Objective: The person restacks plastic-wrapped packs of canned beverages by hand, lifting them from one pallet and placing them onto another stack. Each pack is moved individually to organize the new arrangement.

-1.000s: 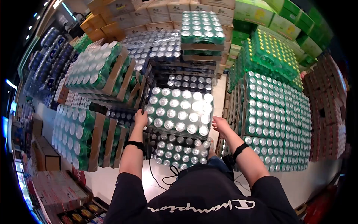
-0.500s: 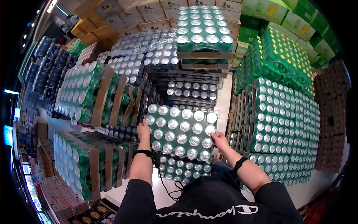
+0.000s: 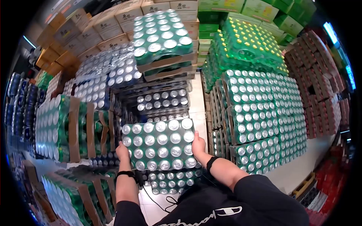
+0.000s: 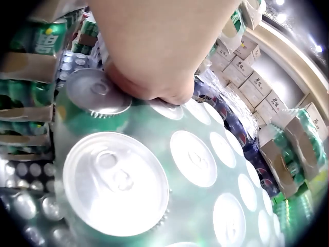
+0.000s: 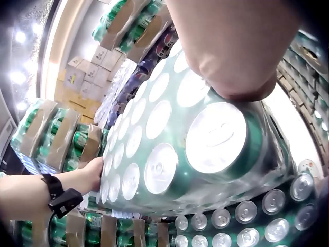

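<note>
A shrink-wrapped pack of green cans (image 3: pixel 162 139) is held level in front of the body, silver lids facing up. My left hand (image 3: pixel 122 151) grips its left side, and my right hand (image 3: pixel 199 145) holds the opposite side with the thumb along the top edge. Plastic film stretches over the lids in the left wrist view, where the left hand (image 4: pixel 154 77) lies against the pack's edge. The right hand (image 5: pixel 236 77) covers a corner in the right wrist view. Fingers under the pack are hidden. Below it shows another pack of green cans (image 3: pixel 171 182).
Stacked green can packs (image 3: pixel 52 124) with cardboard trays stand at left; a wide block of can packs (image 3: pixel 260 116) stands at right. Ahead are dark blue can packs (image 3: pixel 162 101) and a tall green stack (image 3: pixel 162 34). Cartons (image 3: pixel 107 28) line the back. A cable (image 3: pixel 154 201) lies on the floor.
The pack has come back toward the body. My right hand, looser at its side a second ago, now grips it. The head view has turned right, shifting the stacks leftward.
</note>
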Demonstrator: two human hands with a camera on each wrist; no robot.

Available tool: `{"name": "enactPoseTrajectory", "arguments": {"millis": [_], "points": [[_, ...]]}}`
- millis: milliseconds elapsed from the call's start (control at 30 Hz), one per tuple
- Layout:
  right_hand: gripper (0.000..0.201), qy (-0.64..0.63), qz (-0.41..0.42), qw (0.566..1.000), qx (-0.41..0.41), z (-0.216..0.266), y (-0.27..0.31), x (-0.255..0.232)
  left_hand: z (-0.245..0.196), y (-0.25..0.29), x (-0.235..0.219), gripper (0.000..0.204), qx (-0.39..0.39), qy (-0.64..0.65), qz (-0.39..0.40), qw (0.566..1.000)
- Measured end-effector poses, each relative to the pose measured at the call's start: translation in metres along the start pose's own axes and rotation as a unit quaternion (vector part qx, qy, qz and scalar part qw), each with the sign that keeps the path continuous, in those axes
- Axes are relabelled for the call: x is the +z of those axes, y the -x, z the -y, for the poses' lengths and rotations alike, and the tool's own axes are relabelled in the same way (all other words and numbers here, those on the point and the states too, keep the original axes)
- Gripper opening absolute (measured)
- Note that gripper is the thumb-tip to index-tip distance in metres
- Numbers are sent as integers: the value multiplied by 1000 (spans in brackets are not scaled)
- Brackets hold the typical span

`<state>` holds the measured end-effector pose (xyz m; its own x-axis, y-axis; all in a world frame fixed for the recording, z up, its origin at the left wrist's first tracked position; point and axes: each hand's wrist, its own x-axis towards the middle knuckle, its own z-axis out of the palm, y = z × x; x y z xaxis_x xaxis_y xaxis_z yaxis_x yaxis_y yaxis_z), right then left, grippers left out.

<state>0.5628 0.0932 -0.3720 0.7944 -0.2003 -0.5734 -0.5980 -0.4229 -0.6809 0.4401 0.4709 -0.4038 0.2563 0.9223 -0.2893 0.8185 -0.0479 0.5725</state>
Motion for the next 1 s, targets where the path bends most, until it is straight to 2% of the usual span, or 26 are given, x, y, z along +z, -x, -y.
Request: {"name": "enactPoseTrajectory", "arguments": {"millis": [67, 100, 233, 300, 333, 367, 400, 433, 467, 500, 533, 567, 600, 667, 733, 800, 833, 867, 900, 933, 1000], "points": [[68, 10, 2, 1000, 1, -1, -3, 1, 2, -3, 1, 59, -16, 21, 18, 999], [68, 7, -4, 1000, 2, -4, -4, 2, -3, 2, -3, 59, 7, -9, 11, 1000], [68, 18, -2, 1000, -21, -7, -9, 9, -4, 3, -4, 58, 16, -52, -16, 998], [67, 24, 4, 999, -32, -16, -17, 11, 13, -8, 2, 57, 21, 3, 0, 1000], [66, 21, 22, 999, -21, -12, -17, 7, 1, -3, 1, 57, 25, 29, 6, 999], [64, 14, 51, 998, -17, -10, -22, 3, -10, 7, -1, 54, -5, 62, 9, 998], [63, 2, 81, 997, -4, -12, -23, -1, -4, 4, 2, 52, -3, 74, 0, 997], [59, -55, 138, 989, -5, -7, -24, -12, 15, -13, -1, 50, 10, -6, -11, 1000], [57, -76, 220, 969, 81, 0, -30, -27, 28, -20, -4, 47, 25, -82, -19, 996], [59, -86, 208, 972, 62, 0, -36, -36, 30, -5, -16, 44, 76, -151, 19, 985], [62, -97, 192, 976, 37, 5, -48, -42, 14, 4, -29, 42, 130, -215, 54, 966], [59, -62, 169, 984, -3, 22, -54, -67, -28, 40, -35, 41, 60, -33, 95, 993], [58, -70, 193, 979, 9, 41, -59, -99, -65, 94, -46, 39, -27, 142, 138, 980], [55, -69, 256, 964, 32, 67, -75, -161, -106, 142, -66, 40, -28, 71, 181, 980], [53, -123, 236, 963, -42, 57, -109, -194, -156, 197, -56, 38, -42, 121, 236, 963], [54, -102, 212, 971, -43, 107, -111, -270, -184, 236, -38, 39, -42, 155, 289, 944], [50, -73, 188, 975, -90, 106, -126, -293, -173, 236, -17, 39, -16, 186, 319, 929], [47, -43, 164, 976, -137, 103, -146, -317, -186, 247, 2, 37, 4, 145, 337, 930], [46, -20, 132, 984, -118, 93, -176, -337, -213, 272, 22, 36, -21, 163, 347, 923], [45, 4, 99, 991, -95, 85, -203, -354, -220, 274, 49, 35, -23, 155, 372, 915], [41, -122, 32, 977, -171, 71, -244, -385, -223, 274, 108, 33, 28, 136, 406, 903]]}}
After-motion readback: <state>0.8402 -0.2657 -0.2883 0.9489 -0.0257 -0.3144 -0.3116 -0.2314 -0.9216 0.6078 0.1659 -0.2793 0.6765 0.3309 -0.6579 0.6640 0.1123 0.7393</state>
